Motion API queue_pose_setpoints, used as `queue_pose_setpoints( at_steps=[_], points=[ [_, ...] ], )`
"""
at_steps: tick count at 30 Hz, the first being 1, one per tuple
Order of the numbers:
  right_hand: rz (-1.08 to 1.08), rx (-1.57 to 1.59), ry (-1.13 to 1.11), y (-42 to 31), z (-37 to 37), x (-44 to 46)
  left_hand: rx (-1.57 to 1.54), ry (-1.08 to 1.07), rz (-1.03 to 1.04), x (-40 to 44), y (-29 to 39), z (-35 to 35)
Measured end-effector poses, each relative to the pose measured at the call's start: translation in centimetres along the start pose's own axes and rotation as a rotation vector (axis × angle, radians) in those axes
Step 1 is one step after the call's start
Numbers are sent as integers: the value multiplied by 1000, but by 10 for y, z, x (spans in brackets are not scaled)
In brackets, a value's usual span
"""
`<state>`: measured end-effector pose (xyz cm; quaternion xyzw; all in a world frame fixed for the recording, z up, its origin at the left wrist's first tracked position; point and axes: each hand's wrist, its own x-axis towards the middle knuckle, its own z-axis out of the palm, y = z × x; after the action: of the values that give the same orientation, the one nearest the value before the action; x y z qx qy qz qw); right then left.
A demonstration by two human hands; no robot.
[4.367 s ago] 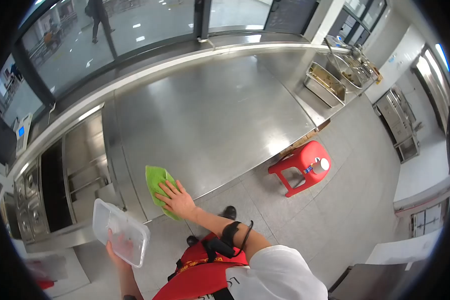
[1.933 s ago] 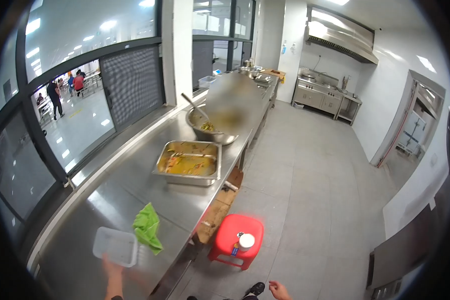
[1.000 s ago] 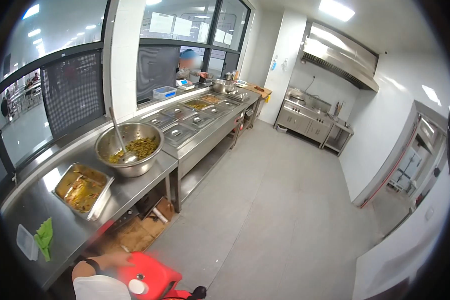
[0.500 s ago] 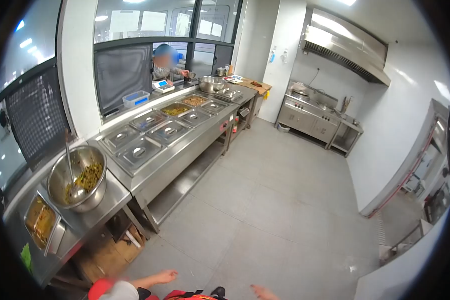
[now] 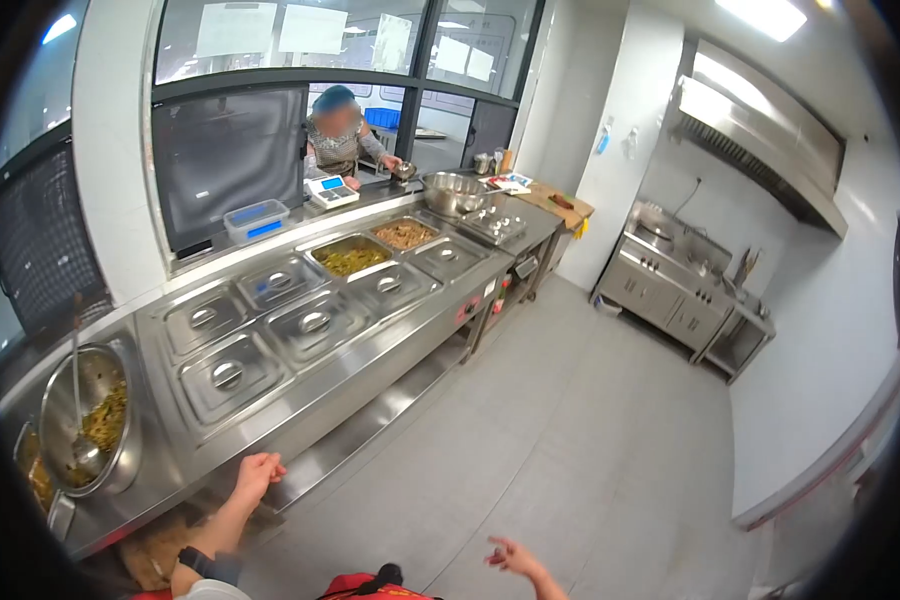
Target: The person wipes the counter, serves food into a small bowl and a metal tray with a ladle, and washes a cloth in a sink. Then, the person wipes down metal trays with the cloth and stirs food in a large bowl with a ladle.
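My left hand (image 5: 258, 476) hangs in front of the steel serving counter (image 5: 300, 425), fingers curled loosely together and nothing visible in them. Below and to the right, my right hand (image 5: 511, 556) is over the grey floor with its fingers apart, holding nothing. Nearest my left hand is a lidded steel pan (image 5: 227, 375) set in the counter. Farther back, one uncovered pan holds a green and yellow vegetable dish (image 5: 352, 262) and another holds a brownish dish (image 5: 405, 235).
At left, a large steel bowl (image 5: 130, 440) contains cooked food and a ladle (image 5: 88, 455). Across the counter, a person (image 5: 336, 135) stands at the window by a digital scale (image 5: 332, 191) and a plastic box (image 5: 257, 221). A stove (image 5: 660, 290) stands at the back right.
My view has moved closer to the counter, so the bowl sits farther left. My left hand has risen and its fingers are more curled. More of my right hand shows.
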<state>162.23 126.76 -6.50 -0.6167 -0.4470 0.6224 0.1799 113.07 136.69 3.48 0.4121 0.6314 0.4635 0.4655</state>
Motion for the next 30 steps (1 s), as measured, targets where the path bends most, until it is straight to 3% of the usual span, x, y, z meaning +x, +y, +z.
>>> queue_pose_setpoints(
  at_steps=[2,4,7,10,12,15,18,22,24,30],
  points=[
    [232,12,23,23,-27,20,120,-91,57,41,34,53],
    [296,30,194,49,-59,26,314,-193,106,81,57,103],
    [294,354,220,78,-133,52,214,-348,200,149,85,166],
    [208,464,610,36,-203,94,66,-345,276,219,123,216],
    [167,418,549,17,-282,156,-39,-268,277,268,158,242],
    [30,284,490,-129,-338,235,-123,-125,308,345,211,263],
    [-245,239,324,-257,-381,324,-264,-85,335,425,258,276],
    [-503,139,153,-407,-391,405,-523,-21,293,532,300,287],
    [-591,132,130,-455,-393,432,-611,24,292,592,314,292],
    [-490,-47,-21,-532,-480,508,-850,222,277,762,365,339]
  ],
)
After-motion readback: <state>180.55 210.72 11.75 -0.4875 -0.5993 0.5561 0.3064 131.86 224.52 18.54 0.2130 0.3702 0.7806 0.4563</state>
